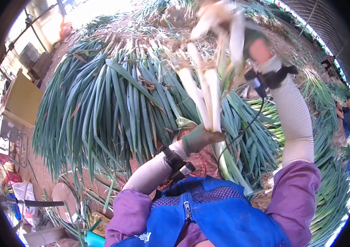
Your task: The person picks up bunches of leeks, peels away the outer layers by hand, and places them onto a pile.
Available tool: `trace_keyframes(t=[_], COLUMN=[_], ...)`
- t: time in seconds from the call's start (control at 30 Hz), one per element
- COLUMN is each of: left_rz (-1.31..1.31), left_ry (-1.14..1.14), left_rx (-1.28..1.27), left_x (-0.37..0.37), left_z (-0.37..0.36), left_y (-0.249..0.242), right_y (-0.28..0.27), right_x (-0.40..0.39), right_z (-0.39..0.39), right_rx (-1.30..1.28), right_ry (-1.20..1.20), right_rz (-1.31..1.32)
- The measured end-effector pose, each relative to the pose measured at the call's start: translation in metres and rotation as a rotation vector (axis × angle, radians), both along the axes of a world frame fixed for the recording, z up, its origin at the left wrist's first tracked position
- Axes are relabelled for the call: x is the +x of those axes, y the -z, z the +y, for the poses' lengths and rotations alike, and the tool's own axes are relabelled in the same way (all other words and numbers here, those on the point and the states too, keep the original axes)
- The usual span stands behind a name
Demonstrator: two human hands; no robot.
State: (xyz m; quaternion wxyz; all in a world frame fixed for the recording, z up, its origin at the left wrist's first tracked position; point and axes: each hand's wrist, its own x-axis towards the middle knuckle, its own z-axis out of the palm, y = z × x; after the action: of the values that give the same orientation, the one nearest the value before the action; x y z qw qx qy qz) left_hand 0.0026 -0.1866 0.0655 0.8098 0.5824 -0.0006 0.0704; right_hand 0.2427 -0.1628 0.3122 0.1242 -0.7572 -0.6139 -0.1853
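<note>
My left hand [201, 138], in a green-palmed work glove, is closed around several long green onions [214, 94]. Their white stalks and rooty ends point up and away from me, while the green leaves trail down past my lap. Higher up on the right, my gloved right hand [256, 39] is smeared by motion. At its fingers is a blurred bunch of pale, dry outer leaves [236, 39], with tan strips swinging to the left. A large heap of green onions [113, 103] spreads just left of my hands, roots on the far side, leaves toward me.
More green onions [327, 181] lie in rows along the right, where another person [348, 117] is low among them. A yellowish board [23, 99] leans at the left. A round stool [64, 201] and a dark blade [39, 203] are lower left. A cord [249, 123] hangs from my right wrist.
</note>
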Motion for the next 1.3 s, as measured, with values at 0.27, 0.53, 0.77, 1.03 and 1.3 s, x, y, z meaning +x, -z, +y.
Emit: trace_keyframes(t=[0.27, 0.53, 0.77, 1.03, 1.3], left_rz=[0.073, 0.031, 0.123, -0.208, -0.077], left_ry=[0.08, 0.147, 0.053, 0.083, 0.061], left_rx=[-0.107, 0.004, -0.07, 0.642, 0.412], left_x=[-0.022, -0.02, -0.027, -0.003, -0.002], left_z=[0.013, 0.016, 0.015, 0.009, -0.002], left_y=[0.018, 0.015, 0.019, 0.017, 0.022], right_y=[-0.021, 0.07, 0.035, 0.047, 0.043], right_x=[-0.003, -0.095, -0.062, -0.078, -0.078], right_z=[-0.055, -0.032, -0.045, -0.038, -0.04], right_rx=[-0.049, -0.422, -0.237, -0.218, -0.22], right_ry=[0.044, -0.218, -0.099, -0.208, -0.188], right_rz=[0.186, 0.453, 0.373, 0.325, 0.302])
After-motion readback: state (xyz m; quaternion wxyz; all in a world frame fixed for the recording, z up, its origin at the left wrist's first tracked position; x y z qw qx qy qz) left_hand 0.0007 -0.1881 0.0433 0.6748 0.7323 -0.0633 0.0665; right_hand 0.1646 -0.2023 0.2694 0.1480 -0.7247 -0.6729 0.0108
